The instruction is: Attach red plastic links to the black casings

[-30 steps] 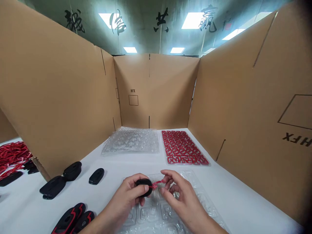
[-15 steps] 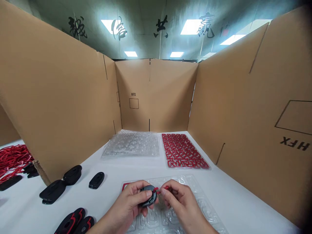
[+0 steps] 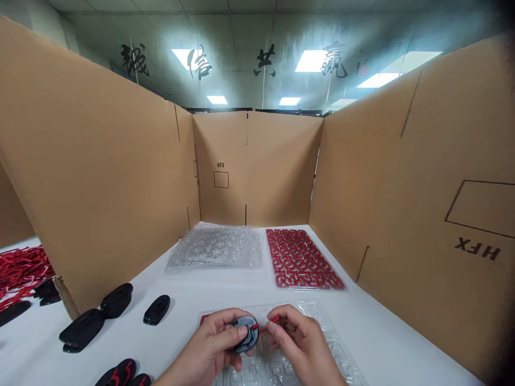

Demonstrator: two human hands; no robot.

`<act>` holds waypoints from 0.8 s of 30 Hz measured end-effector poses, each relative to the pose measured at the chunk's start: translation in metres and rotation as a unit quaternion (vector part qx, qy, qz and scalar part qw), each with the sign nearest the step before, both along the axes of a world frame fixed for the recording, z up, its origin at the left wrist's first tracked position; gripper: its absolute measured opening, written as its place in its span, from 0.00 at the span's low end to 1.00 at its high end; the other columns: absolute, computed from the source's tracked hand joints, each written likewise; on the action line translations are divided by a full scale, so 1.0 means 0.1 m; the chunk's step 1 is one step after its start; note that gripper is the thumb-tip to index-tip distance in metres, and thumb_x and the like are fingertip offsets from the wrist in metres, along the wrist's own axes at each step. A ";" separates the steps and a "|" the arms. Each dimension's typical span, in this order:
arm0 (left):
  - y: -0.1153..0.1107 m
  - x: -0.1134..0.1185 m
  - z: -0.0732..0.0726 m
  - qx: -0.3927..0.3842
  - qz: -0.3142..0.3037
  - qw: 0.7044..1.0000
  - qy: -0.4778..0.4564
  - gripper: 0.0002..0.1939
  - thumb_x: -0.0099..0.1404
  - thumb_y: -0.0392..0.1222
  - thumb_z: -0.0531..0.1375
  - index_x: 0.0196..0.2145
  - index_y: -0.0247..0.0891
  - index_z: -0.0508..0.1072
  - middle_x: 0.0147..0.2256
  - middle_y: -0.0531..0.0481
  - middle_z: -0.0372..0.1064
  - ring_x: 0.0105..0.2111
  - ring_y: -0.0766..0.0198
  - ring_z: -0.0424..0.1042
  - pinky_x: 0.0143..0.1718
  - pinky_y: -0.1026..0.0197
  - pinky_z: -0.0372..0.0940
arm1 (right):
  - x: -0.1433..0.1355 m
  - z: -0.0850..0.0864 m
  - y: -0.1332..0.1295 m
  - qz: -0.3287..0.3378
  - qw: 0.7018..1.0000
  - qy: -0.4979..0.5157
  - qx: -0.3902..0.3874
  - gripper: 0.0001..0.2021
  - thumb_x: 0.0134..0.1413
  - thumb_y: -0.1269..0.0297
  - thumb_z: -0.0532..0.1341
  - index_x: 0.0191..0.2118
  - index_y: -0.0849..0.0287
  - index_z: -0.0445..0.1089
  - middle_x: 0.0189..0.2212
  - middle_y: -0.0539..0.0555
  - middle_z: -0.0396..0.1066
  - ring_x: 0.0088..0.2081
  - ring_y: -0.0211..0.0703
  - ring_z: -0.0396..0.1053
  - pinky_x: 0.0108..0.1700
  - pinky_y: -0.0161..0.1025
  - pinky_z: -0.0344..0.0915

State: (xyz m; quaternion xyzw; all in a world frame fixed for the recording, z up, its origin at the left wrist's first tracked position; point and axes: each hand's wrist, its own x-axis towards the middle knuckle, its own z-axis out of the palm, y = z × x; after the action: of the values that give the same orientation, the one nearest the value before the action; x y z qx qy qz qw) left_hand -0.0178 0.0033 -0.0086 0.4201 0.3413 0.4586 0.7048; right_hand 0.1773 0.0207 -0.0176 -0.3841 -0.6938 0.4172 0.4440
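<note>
Cardboard walls (image 3: 257, 166), matte and brown, stand beyond both grips. White desk (image 3: 193, 292), smooth. Under the grips, a clear tray (image 3: 338, 348): glossy plastic, rounded moulded pockets. Left grip (image 3: 217, 342): thumb and fingers pinching a shell (image 3: 252, 340). Right grip (image 3: 301, 343), just right of it: thumb and forefinger pinching a red strip (image 3: 263, 329). Over the past second the rounded shell has turned from its black side to a grey, ridged face; my reading, this opens the inside to strip work, apparently unfinished. Strip: thin, flexible-looking, running from shell edge to right grip.
</note>
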 end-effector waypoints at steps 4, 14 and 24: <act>0.00 0.01 -0.02 0.013 -0.020 0.999 -0.023 0.20 0.50 0.48 0.72 0.38 0.34 0.79 0.30 0.46 0.72 0.28 0.65 0.70 0.23 0.69 0.61 | -0.04 0.01 0.04 0.033 0.985 0.127 -0.114 0.21 0.48 0.44 0.66 0.33 0.59 0.65 0.24 0.51 0.72 0.24 0.39 0.70 0.29 0.36 0.67; 0.13 0.01 -0.32 0.024 -0.011 1.000 -0.010 0.25 0.46 0.50 0.74 0.41 0.40 0.78 0.31 0.49 0.72 0.27 0.65 0.70 0.22 0.67 0.62 | -0.02 -0.17 0.13 -0.027 0.993 0.092 -0.068 0.16 0.48 0.52 0.67 0.28 0.59 0.65 0.20 0.47 0.67 0.23 0.37 0.65 0.27 0.33 0.62; 0.20 -0.03 -0.40 0.060 -0.016 0.998 0.027 0.26 0.46 0.54 0.73 0.42 0.40 0.78 0.33 0.47 0.71 0.31 0.62 0.68 0.25 0.65 0.63 | 0.02 0.05 -0.01 0.027 0.996 -0.069 0.056 0.05 0.51 0.64 0.62 0.31 0.60 0.71 0.27 0.53 0.73 0.30 0.41 0.70 0.34 0.35 0.64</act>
State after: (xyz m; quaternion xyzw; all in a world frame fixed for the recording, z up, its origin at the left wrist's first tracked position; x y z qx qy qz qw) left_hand -0.0211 0.0237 -0.0488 0.4794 0.3255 0.4553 0.6760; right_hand 0.1791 0.0193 -0.0125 -0.3680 -0.7553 0.3615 0.4043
